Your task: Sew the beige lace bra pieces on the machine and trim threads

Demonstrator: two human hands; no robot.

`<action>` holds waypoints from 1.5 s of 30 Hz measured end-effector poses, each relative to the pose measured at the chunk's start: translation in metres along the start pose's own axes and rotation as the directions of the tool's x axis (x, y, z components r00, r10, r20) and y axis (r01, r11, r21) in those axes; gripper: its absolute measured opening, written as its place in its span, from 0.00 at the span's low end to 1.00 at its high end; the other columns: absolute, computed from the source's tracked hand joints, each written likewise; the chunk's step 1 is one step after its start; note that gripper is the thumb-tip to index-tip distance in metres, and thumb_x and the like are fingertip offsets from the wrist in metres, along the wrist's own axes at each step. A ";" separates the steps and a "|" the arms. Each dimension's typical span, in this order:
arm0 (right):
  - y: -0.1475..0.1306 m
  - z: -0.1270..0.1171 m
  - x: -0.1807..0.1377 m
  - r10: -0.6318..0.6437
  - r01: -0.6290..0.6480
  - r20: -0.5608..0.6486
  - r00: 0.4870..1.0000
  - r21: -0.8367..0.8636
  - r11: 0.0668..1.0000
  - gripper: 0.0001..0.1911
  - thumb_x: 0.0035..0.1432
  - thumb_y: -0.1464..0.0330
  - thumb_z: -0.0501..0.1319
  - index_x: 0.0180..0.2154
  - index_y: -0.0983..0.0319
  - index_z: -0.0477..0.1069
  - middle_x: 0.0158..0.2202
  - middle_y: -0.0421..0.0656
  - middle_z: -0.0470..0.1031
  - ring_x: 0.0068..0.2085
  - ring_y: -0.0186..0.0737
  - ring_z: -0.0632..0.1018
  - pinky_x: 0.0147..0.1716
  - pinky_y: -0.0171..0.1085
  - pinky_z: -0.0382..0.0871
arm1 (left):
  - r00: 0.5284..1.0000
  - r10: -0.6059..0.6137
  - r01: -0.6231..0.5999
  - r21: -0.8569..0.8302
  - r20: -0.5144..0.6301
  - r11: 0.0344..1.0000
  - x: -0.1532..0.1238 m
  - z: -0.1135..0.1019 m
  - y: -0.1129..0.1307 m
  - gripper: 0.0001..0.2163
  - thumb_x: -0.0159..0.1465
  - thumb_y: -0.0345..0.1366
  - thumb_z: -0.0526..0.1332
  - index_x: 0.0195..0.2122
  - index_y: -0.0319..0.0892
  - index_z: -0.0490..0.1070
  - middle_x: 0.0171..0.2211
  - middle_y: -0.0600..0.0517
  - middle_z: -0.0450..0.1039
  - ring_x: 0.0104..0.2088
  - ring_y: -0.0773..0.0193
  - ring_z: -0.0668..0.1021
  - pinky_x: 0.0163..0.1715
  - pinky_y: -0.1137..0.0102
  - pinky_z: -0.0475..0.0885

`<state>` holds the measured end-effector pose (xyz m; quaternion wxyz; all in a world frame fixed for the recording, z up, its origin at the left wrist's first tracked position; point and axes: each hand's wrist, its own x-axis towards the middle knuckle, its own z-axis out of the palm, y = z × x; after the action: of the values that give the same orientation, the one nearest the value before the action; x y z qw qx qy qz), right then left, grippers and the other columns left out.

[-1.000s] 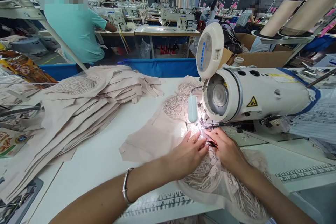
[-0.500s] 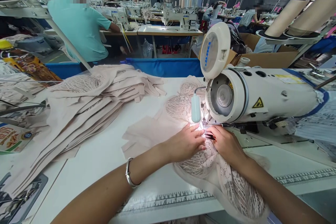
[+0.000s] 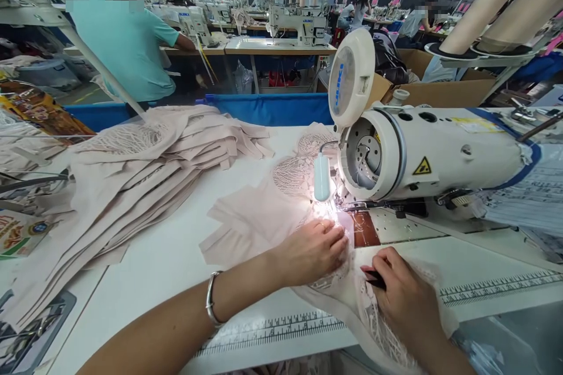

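Observation:
A pale pink lace garment piece (image 3: 292, 176) lies under the lit needle area of the sewing machine (image 3: 440, 152). On the lace just in front of the needle rests my left hand (image 3: 314, 251), its fingers curled together and gripping the fabric. My right hand (image 3: 407, 299) is nearer the table's front edge, closed around small black thread snips (image 3: 375, 279). Its fingers also touch the trailing lace, which hangs over the edge. The machine's round end cover stands raised, and a small lamp (image 3: 322, 179) hangs beside the needle.
A stack of pale pink pieces (image 3: 176, 152) lies to the left. A printed ruler (image 3: 281, 334) runs along the front edge. Thread cones (image 3: 477, 17) stand at the upper right. A drink bottle (image 3: 44, 108) lies at the left. A person in a turquoise shirt (image 3: 118, 47) sits ahead.
My right hand has moved away from the needle, down and to the right, with the snips. My left hand has shifted slightly down on the lace. The machine's inner wheel has turned.

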<state>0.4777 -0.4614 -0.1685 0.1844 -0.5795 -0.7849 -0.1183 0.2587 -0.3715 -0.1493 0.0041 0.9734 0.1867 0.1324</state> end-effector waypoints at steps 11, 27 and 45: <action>0.023 0.008 0.030 -0.093 0.094 -0.009 0.996 0.130 0.987 0.08 0.51 0.77 0.53 0.29 0.57 0.60 0.23 0.36 0.73 0.24 0.35 0.74 0.26 0.33 0.58 | 0.999 -0.032 0.031 -0.034 -0.009 0.999 -0.003 0.004 -0.009 0.13 0.73 0.37 0.53 0.54 0.42 0.72 0.42 0.44 0.72 0.40 0.57 0.72 0.40 0.63 0.67; 0.023 0.009 0.026 -0.119 0.117 0.000 0.993 0.182 0.976 0.09 0.54 0.77 0.52 0.27 0.58 0.58 0.22 0.36 0.69 0.23 0.33 0.70 0.26 0.33 0.56 | 0.998 -0.056 0.056 -0.006 -0.005 0.998 -0.003 0.003 -0.005 0.19 0.70 0.40 0.55 0.60 0.40 0.68 0.43 0.44 0.73 0.39 0.55 0.72 0.38 0.61 0.66; 0.030 0.003 0.078 -0.065 0.065 0.457 0.887 0.015 0.998 0.33 0.53 0.71 0.59 0.61 0.50 0.70 0.33 0.38 0.85 0.32 0.42 0.82 0.27 0.36 0.62 | 0.993 0.013 -0.032 -0.161 -0.117 0.986 0.000 0.007 -0.011 0.17 0.74 0.42 0.50 0.46 0.37 0.75 0.42 0.42 0.79 0.46 0.54 0.78 0.52 0.57 0.70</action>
<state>0.4854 -0.3836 -0.1388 -0.0095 -0.5644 -0.8253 0.0149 0.2568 -0.3605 -0.1565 0.0713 0.9626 0.1643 0.2033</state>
